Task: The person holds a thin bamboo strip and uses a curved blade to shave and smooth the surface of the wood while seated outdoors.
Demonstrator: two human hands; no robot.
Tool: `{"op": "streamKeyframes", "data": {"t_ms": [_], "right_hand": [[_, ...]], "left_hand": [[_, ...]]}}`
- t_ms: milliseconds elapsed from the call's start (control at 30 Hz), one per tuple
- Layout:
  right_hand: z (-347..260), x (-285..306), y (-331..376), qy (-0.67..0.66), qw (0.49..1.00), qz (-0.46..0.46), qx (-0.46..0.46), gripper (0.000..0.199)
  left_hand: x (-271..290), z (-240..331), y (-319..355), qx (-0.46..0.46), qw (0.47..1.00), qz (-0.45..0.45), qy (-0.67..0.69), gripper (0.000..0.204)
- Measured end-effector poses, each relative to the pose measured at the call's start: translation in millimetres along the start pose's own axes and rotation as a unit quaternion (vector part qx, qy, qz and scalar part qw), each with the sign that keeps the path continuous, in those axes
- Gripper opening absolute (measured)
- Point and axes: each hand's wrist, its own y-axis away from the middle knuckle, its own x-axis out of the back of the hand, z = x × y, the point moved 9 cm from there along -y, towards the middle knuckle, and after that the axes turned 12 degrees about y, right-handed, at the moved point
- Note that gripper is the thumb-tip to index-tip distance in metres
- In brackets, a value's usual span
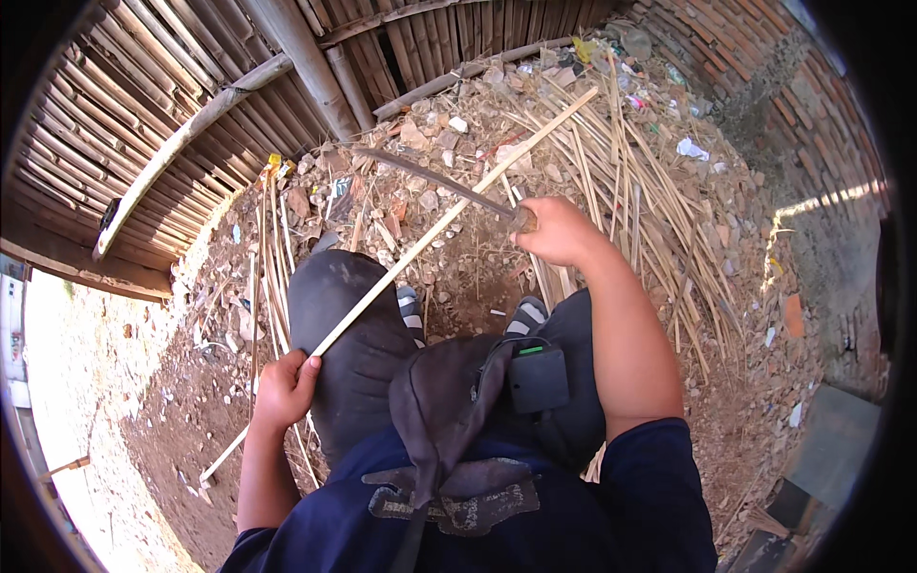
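My left hand is closed around a long pale bamboo strip, near its lower end by my left knee. The strip slants up and away to the right, over my dark trouser leg. In my right hand is the wooden handle of a long, slightly curved knife, its dark blade pointing left. The blade crosses the strip a little beyond its middle; whether it cuts into the strip I cannot tell. My fingers hide most of the handle.
Many split bamboo strips lie heaped on the right, and a few more on the left. Rubble and litter cover the ground. A bamboo-slat wall stands at the upper left, a brick wall at the right.
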Motion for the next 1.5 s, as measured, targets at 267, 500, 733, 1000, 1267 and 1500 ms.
{"op": "streamKeyframes", "data": {"t_ms": [267, 500, 733, 1000, 1267, 1500], "right_hand": [[28, 7, -12, -0.060, 0.998, 0.022, -0.018, 0.054], [5, -1, -1, -0.030, 0.999, 0.013, -0.012, 0.052], [7, -2, -7, -0.003, 0.998, 0.009, 0.064, 0.061], [26, 5, -7, -0.069, 0.997, 0.025, -0.036, 0.061], [-2, 2, -4, -0.017, 0.997, -0.001, 0.075, 0.049], [39, 16, -5, -0.080, 0.993, 0.045, -0.069, 0.055]], "left_hand": [[-2, 4, 0, -0.022, 1.000, 0.006, 0.006, 0.047], [-1, -1, 1, -0.002, 1.000, 0.000, -0.002, 0.047], [-2, 1, 2, -0.019, 1.000, 0.011, 0.001, 0.046], [-2, 1, 1, -0.008, 1.000, 0.014, -0.007, 0.045], [-1, -1, 3, -0.002, 1.000, 0.015, -0.013, 0.045], [-2, 0, 2, -0.012, 0.999, 0.019, -0.023, 0.046]]}}
